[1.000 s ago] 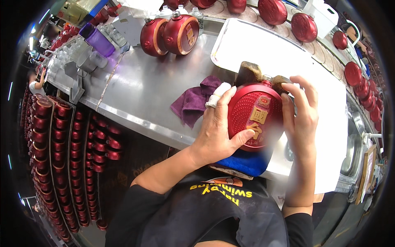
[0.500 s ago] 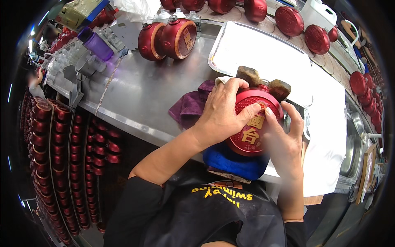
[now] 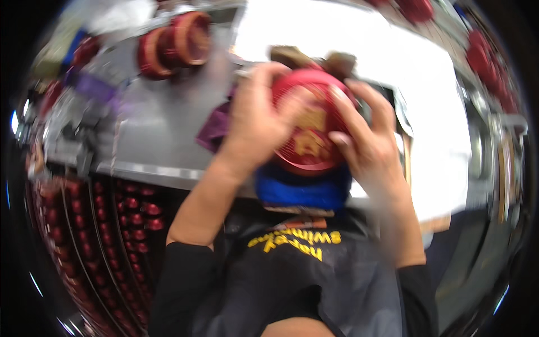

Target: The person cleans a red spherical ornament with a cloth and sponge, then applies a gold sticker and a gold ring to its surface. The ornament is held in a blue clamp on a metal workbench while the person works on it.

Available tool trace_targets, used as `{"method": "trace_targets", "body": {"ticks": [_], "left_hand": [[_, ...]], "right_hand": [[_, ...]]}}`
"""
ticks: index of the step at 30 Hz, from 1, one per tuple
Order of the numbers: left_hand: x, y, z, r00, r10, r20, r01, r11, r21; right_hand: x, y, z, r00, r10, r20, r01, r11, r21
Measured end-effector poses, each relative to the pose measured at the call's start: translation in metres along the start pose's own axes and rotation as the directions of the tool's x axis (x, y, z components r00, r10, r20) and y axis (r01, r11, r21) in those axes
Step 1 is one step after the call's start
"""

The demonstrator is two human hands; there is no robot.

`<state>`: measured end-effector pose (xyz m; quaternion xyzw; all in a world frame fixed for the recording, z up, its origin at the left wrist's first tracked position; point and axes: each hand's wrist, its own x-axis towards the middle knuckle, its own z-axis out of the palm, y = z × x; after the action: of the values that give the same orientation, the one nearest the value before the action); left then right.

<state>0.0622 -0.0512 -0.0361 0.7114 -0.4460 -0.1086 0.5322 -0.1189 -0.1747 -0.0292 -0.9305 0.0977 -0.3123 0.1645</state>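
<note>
A round, flat red bottle (image 3: 310,160) with gold raised characters leans face up on a blue cushion (image 3: 303,188) in front of me. Two brown padded blocks, a left one (image 3: 289,56) and a right one (image 3: 340,64), flank its top end. My left hand (image 3: 252,123) grips the bottle's left side, thumb across the face. Around its right side curves my right hand (image 3: 373,140), with fingertips on the face and near the rim. Motion blur smears the fingertips, and whatever small thing may lie under them cannot be made out. A purple cloth (image 3: 212,128) lies beside my left wrist.
Two red bottles, one (image 3: 191,39) in front of the other (image 3: 150,53), stand on the metal table (image 3: 163,135) at the far left. White sheeting (image 3: 438,135) covers the right side. Racks of red bottles (image 3: 106,236) fill the lower left. A blurred purple container (image 3: 95,90) stands farther left.
The whole view has shifted and blurred as my head moved. My right thumb has come off the emblem to the bottle's lower right; my right index finger now reaches over the face.
</note>
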Motion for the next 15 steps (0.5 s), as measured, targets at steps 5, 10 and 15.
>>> {"method": "trace_targets", "body": {"ticks": [5, 10, 15], "left_hand": [[-0.022, -0.024, 0.016, 0.997, -0.071, 0.006, 0.063, 0.844, -0.532], [-0.036, -0.037, 0.03, 0.986, -0.116, -0.118, 0.035, 0.842, -0.538], [-0.035, -0.039, 0.028, 0.99, 0.035, -0.139, -0.081, 0.937, -0.34]], "right_hand": [[-0.029, 0.003, 0.016, 0.989, -0.019, -0.147, 0.04, 0.989, 0.141], [-0.059, -0.003, 0.031, 0.979, -0.021, -0.201, 0.056, 0.984, 0.171], [-0.079, -0.007, 0.03, 0.977, -0.004, -0.215, 0.039, 0.987, 0.158]]}}
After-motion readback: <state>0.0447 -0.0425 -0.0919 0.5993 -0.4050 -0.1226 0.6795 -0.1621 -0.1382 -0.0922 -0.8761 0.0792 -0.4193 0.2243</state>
